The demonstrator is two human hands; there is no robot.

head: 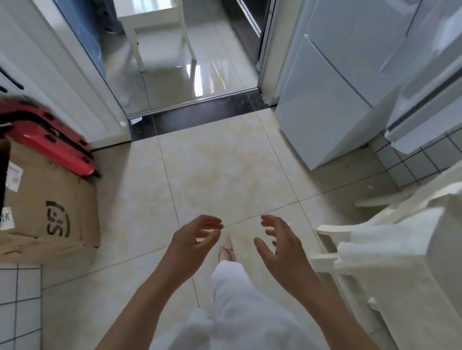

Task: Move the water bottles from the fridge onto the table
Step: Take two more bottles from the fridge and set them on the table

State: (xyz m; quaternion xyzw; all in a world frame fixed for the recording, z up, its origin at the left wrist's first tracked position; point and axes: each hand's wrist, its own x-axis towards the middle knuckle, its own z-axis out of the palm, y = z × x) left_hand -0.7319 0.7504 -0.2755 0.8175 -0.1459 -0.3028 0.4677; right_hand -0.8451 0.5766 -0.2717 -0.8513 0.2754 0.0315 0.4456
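Note:
A pale blue-white fridge [335, 81] stands at the upper right beside the doorway, its doors closed as far as I can see. No water bottle shows anywhere. My left hand [192, 243] and my right hand [282, 246] hang in front of me over the beige floor tiles, both empty with fingers loosely spread and slightly curved, palms facing each other. A white table edge [437, 257] shows at the right, close to my right hand.
A white chair [336, 253] sits against the table at right. A cardboard box [49, 211] and a red suitcase [49, 140] lie on the left. White cabinets [49, 53] line the left wall. Through the doorway stands a white stool [151, 10].

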